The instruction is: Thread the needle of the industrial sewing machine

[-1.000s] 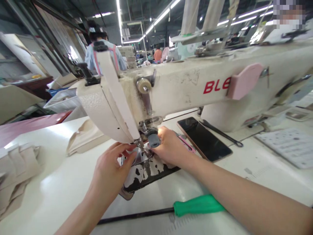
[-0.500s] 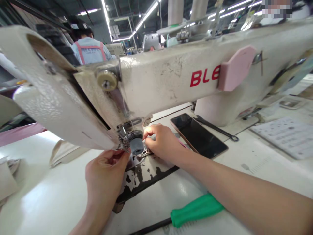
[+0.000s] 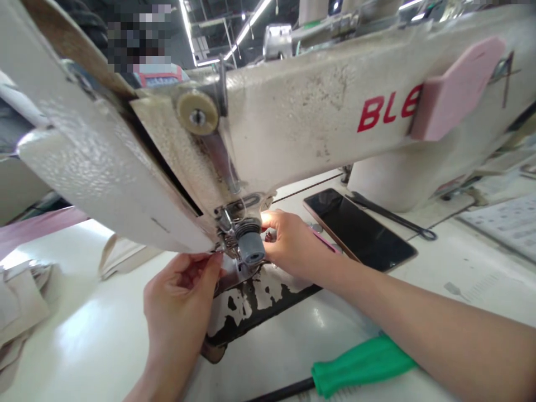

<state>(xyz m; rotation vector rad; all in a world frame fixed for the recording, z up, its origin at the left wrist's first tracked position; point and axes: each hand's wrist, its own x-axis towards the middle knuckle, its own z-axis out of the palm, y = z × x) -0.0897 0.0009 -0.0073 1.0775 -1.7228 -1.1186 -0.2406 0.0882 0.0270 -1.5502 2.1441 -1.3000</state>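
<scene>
Under the needle bar, grey knob (image 3: pixel 252 246) (axis toward camera), both hands beside.

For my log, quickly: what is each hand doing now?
Left hand: fingertips pinched at the needle area; contents unclear.
Right hand: behind the grey knob; grip unclear.

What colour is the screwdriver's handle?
Green: the screwdriver handle lies on the table in the head view.

1 head camera looks forward and down, very close under the sewing machine (image 3: pixel 293 111), over the worktop (image 3: pixel 104 335).
</scene>
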